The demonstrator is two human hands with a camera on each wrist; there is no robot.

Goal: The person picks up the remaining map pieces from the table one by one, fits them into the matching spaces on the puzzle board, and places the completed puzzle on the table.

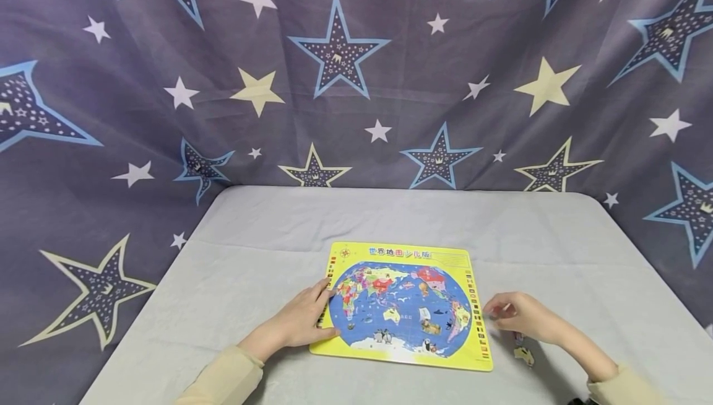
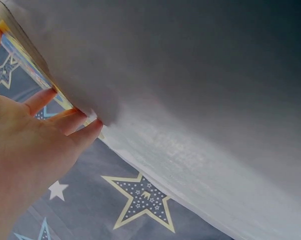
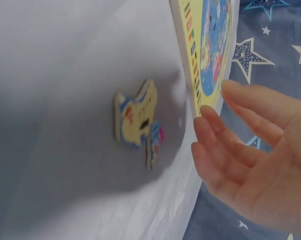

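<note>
A yellow-bordered children's world map puzzle board [image 1: 406,365] lies flat on the table, with a blue ocean and colourful continents. My left hand [image 1: 303,317] rests at its left edge, thumb over the lower left border and fingertips along the side; the left wrist view shows this hand [image 2: 45,135] with its fingers nearly straight. Off the right edge hovers my right hand [image 1: 520,315], fingers loosely bent and nothing between them. Below it lies a yellow puzzle piece [image 3: 135,120] with blue edges. A smaller blue and pink piece [image 3: 154,140] leans against it, partly covered by the hand in the head view.
A pale grey cloth covers the table [image 1: 250,219]. Behind and around it hangs a dark curtain [image 1: 223,33] patterned with stars. Small flags line the board's side borders.
</note>
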